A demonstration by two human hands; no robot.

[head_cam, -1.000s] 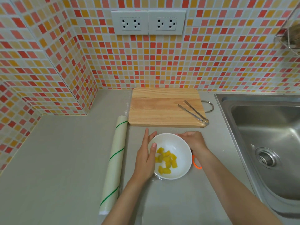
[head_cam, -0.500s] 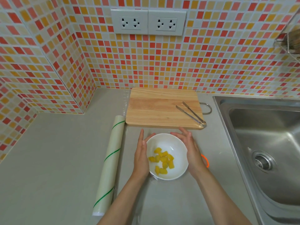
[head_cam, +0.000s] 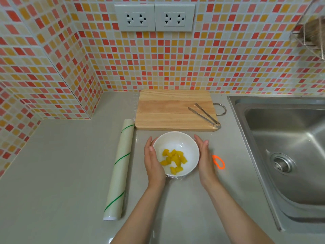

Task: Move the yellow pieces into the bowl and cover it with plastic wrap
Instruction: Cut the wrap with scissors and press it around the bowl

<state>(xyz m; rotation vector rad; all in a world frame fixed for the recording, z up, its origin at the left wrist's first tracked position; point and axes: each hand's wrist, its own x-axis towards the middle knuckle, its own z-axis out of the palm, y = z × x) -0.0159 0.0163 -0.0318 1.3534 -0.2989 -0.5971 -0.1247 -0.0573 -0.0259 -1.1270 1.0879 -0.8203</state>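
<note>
The white bowl (head_cam: 175,143) looks like glossy ceramic, with thin clear film (head_cam: 173,177) crinkling shiny at its near edge. The cutting board (head_cam: 168,110) is pale, matt wood with visible grain, and the tongs (head_cam: 204,115) on it are bright metal. The sink (head_cam: 284,138) is brushed steel, and the grey countertop (head_cam: 61,173) is smooth with a dull sheen.

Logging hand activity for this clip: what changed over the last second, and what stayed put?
The right hand came off the bowl's far rim and swung round to its right side, uncovering the orange loop. The left hand slid from over the rim to flat against the left side. The yellow pieces, roll, board and tongs stayed put.
</note>
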